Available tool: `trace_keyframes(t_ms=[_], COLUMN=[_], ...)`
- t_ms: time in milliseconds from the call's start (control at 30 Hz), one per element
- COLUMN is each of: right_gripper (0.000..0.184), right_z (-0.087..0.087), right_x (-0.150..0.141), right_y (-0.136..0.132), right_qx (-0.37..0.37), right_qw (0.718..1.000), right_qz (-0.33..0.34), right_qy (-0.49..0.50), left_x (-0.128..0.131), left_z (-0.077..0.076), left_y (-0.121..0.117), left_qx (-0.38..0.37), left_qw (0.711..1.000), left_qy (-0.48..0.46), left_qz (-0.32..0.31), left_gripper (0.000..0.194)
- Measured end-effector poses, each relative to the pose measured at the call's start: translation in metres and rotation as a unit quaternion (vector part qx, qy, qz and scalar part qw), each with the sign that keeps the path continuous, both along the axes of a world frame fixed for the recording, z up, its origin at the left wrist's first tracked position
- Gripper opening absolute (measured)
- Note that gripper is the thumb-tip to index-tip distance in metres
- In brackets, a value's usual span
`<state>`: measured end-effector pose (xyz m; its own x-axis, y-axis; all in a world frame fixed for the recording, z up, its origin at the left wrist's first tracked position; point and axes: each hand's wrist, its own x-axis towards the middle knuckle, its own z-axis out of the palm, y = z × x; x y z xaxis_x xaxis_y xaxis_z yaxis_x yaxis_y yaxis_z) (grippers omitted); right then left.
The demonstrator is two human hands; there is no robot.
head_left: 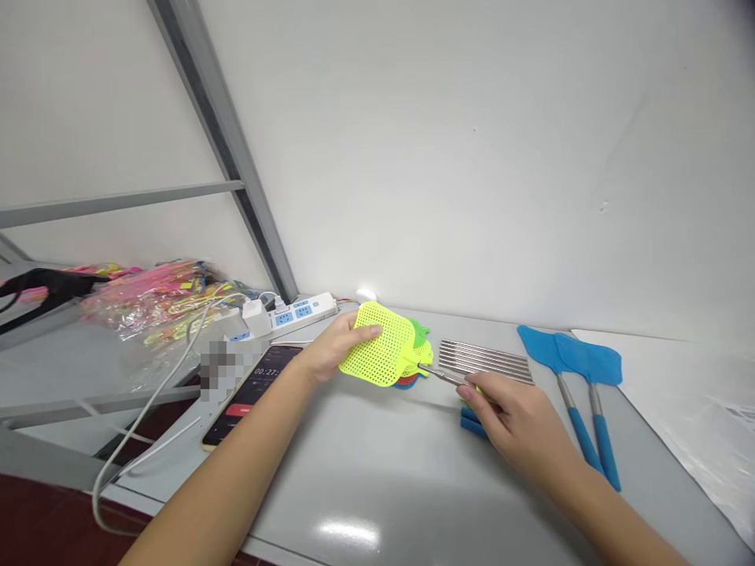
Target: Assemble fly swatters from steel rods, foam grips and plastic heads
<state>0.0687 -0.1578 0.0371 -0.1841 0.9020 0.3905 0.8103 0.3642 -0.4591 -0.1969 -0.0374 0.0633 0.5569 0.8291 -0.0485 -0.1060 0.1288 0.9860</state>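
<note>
Both hands (336, 351) (516, 417) on yellow flyswatter (377, 346), wall (448, 157) behind

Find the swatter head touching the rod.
The yellow one, in the left hand; the green head and red head lie beneath it, untouched by the rod in the right hand.

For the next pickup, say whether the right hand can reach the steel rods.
Probably yes: the right hand sits beside the row of steel rods, nothing between them, though it holds one rod at the yellow fly swatter.

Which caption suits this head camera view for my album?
Left hand holds a neon-yellow plastic mesh fly swatter head while right hand holds a thin steel rod against it.
</note>
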Motion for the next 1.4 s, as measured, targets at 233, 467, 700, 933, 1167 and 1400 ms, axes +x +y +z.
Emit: trace_keyframes(t_ms=[233,467,700,933,1167,1400], right_gripper=[0.037,0.040,0.037,0.034,0.028,0.033], right_z=[0.000,0.000,0.002,-0.001,0.000,0.001], right_x=[0.001,0.005,0.010,0.011,0.014,0.015], right_y=[0.001,0.002,0.000,0.002,0.000,0.001], right_qx=[0.004,0.026,0.011,0.047,0.154,0.124], right_qw=[1.000,0.994,0.990,0.985,0.966,0.971], right_qz=[-0.019,-0.027,-0.038,-0.046,-0.057,-0.041], right_qy=[-0.024,-0.105,-0.135,-0.160,-0.201,-0.201], left_x=[-0.003,-0.002,0.002,0.007,0.018,0.021], left_z=[-0.001,0.007,0.002,-0.004,-0.014,-0.012], left_y=[0.001,-0.005,-0.004,-0.003,-0.004,-0.009], left_qx=[0.014,0.045,0.046,0.001,-0.050,-0.038], left_qw=[0.999,0.996,0.995,0.996,0.997,0.997], left_qy=[0.029,0.069,0.091,0.088,0.061,0.060], left_qz=[0.010,0.030,0.014,0.010,0.012,0.016], left_gripper=[0.035,0.034,0.034,0.037,0.039,0.043])
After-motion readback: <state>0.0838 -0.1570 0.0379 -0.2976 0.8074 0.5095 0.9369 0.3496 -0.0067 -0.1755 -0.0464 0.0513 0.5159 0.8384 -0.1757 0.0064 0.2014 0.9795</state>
